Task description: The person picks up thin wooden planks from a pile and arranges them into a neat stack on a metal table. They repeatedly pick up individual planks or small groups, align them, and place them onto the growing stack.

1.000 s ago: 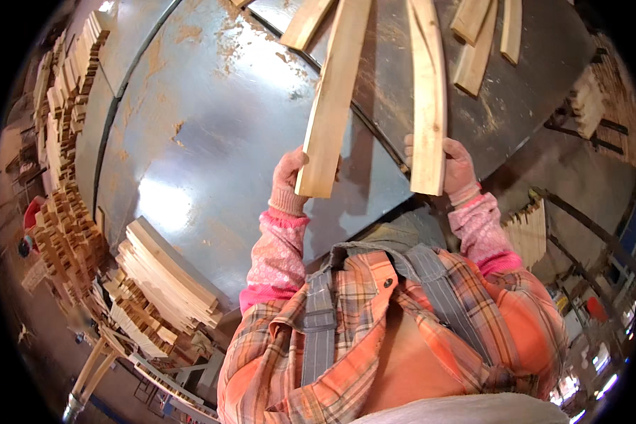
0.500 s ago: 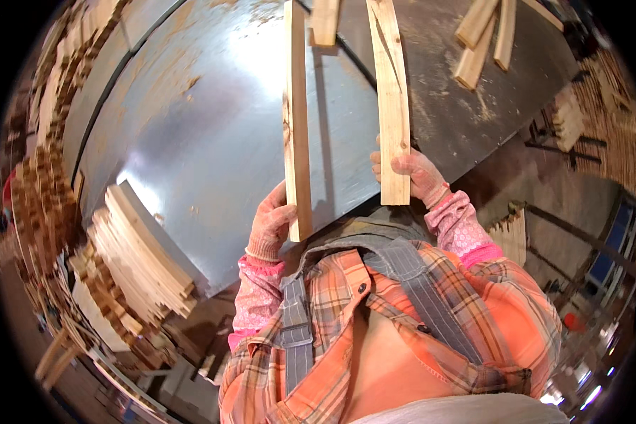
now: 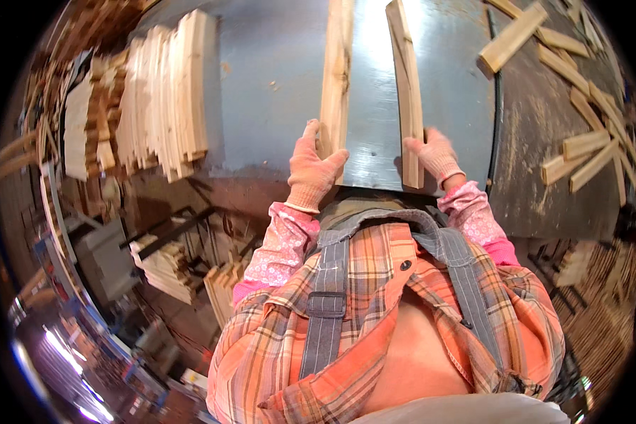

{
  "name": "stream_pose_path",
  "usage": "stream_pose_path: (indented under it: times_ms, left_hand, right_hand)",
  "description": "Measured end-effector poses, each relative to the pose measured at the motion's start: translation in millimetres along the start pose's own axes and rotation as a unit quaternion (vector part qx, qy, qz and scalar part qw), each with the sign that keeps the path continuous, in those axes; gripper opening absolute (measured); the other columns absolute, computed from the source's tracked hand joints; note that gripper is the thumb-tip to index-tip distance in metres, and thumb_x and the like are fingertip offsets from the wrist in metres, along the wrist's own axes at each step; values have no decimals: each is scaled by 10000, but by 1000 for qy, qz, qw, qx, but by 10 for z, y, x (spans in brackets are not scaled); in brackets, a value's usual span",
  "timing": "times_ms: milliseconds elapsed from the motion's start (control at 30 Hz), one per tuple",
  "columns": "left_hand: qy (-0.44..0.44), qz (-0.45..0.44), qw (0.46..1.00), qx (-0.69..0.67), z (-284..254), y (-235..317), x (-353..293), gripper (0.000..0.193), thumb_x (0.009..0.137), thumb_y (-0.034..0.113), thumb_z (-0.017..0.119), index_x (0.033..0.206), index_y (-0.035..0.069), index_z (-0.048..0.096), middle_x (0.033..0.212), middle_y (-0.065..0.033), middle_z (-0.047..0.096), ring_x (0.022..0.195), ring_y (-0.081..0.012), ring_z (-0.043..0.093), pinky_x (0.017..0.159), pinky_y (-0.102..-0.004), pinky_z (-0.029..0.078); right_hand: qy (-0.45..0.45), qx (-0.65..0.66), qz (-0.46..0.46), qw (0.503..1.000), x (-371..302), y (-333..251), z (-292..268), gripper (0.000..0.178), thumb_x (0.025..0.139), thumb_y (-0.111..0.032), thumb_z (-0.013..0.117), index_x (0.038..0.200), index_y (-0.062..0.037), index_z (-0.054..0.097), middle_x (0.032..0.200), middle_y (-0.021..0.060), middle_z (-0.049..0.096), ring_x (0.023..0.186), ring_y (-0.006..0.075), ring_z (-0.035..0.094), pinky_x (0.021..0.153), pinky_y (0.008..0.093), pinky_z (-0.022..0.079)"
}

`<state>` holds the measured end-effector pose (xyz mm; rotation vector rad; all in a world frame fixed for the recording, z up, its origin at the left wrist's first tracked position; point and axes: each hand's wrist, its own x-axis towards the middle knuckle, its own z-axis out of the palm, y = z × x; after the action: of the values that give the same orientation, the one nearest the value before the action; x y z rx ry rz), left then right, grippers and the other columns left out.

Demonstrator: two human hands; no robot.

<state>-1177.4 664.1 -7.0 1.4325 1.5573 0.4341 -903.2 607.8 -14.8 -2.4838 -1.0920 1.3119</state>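
Left plank [image 3: 336,78]: far end cut off by the upper edge; near end, by the worktop's [image 3: 261,120] front, partly behind the left hand [image 3: 316,166].
Right hand [image 3: 437,154]: most fingers hidden behind the right plank [image 3: 408,99], near the worktop's front.
Loose pieces [image 3: 595,166]: on the worktop's right part, some partly covered by others.
Clutter [image 3: 155,346]: below the worktop's left end, too blurred to tell apart.

The shirt [image 3: 374,290] is checked in orange, grey and brown, the blue-grey straps [image 3: 329,272] are lined with pale stitching, the pink sleeves [image 3: 281,244] are patterned in white, and the yellowish wooden strips [image 3: 408,81] are streaked brown.
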Motion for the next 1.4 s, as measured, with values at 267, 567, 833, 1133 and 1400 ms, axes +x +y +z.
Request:
stream_pose_path:
  times_ms: [267,567,833,1133,1400]
  left_hand:
    - [64,28,989,127,305,241,-547,885,747,384,859,1474,62,469,1221,-257,625,1133,-439,610,974,-516,506]
    - [243,-21,969,-45,645,749,-1189,798,800,364,786,1445,13,475,1280,-283,607,1212,-448,591,1023,-504,502]
    - [182,-82,876,440,135,628,-2151,221,881,202,631,1086,160,706,1037,-19,733,1082,-221,639,1111,-483,337]
    - [374,-315,822,291,-1021,-1702,-4466,206,907,106,573,1002,88,754,967,-171,739,957,-371,701,854,-489,544]
    - [278,-434,842,160,-1026,-3352,-5898,293,897,97,576,1126,0,731,1095,-235,738,1074,-420,691,935,-473,545]
  right_hand:
    - [-202,196,-226,933,332,-749,114,506,888,-289,700,1253,56,637,943,78,686,827,176,623,747,322,514]
    - [-194,-96,-386,897,-71,-456,-7,417,883,-212,672,1232,15,653,1083,159,744,1003,274,712,880,374,541]
    - [-238,-344,-577,702,-1096,-869,570,268,933,-213,694,1154,-61,698,1096,180,730,1038,385,699,858,443,550]
    - [-193,-256,-727,608,-2455,-1337,1593,470,861,-209,725,1319,-151,638,1192,157,695,1130,386,653,957,494,535]
    - [43,-266,-400,876,-888,-1623,741,585,859,-350,765,1344,-70,595,1275,231,654,1224,408,619,1043,478,499]
